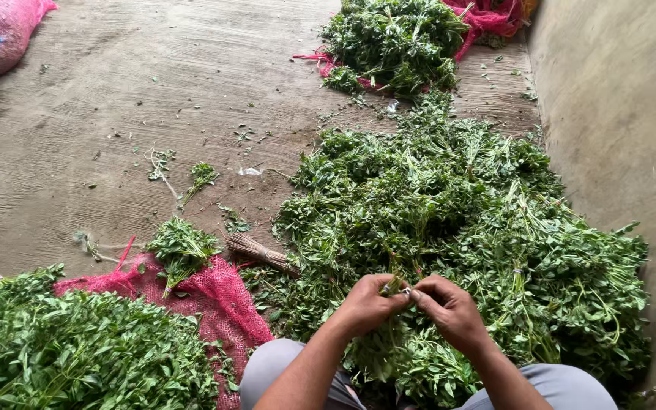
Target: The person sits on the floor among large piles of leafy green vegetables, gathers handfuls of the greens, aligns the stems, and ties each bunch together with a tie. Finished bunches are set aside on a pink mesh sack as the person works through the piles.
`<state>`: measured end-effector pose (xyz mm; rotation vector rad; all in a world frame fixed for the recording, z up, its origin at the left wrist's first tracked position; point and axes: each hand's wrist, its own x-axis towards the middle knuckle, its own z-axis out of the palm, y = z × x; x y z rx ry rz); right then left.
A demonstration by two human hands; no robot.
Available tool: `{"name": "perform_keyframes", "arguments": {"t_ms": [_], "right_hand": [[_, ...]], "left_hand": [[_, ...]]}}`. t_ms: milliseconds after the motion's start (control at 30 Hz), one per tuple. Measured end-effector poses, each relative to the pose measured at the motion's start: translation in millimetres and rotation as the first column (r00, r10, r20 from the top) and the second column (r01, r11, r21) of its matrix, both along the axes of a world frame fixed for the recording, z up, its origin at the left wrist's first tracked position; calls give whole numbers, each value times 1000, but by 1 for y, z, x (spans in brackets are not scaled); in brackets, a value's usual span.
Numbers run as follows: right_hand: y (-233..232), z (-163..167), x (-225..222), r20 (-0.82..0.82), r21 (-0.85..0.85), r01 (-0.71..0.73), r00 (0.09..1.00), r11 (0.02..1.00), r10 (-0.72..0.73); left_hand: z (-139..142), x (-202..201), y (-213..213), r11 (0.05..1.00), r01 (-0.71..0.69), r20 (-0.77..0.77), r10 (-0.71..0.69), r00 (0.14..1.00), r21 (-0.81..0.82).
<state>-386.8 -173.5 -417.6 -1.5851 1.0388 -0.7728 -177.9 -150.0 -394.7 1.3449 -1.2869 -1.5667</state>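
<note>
Loose greens heap (pixel 465 205) ahead, bundled pile (pixel 77 349) left on mesh sack (pixel 214 292).

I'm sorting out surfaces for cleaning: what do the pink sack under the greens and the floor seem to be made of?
The pink sack looks like woven plastic mesh: an open net weave shows. The floor looks like bare concrete, matte grey-brown with brushed streaks. The hands, left hand and right hand, pinch leafy green stems.

Left hand (pixel 364 305) and right hand (pixel 449 307) meet fingertip to fingertip, pinching thin green leafy stems (pixel 396 282). Big loose pile of green leafy herbs (pixel 457 205) spreads just beyond the fingers. Pink mesh net sack (pixel 214 296) lies left of them, small herb bundle (pixel 181 247) on it.
</note>
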Motion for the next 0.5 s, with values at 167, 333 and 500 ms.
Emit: {"name": "perform_keyframes", "arguments": {"t_ms": [167, 333, 500], "right_hand": [[-3, 5, -7, 330, 179, 120, 928, 977, -174], [7, 3, -4, 387, 253, 76, 906, 964, -173], [21, 22, 27, 102, 148, 21, 994, 989, -37]], "left_hand": [[-19, 17, 2, 991, -65, 5, 66, 998, -115], [-30, 32, 10, 998, -62, -214, 66, 975, 29], [-29, 31, 6, 998, -60, -150, 58, 987, -13]]}}
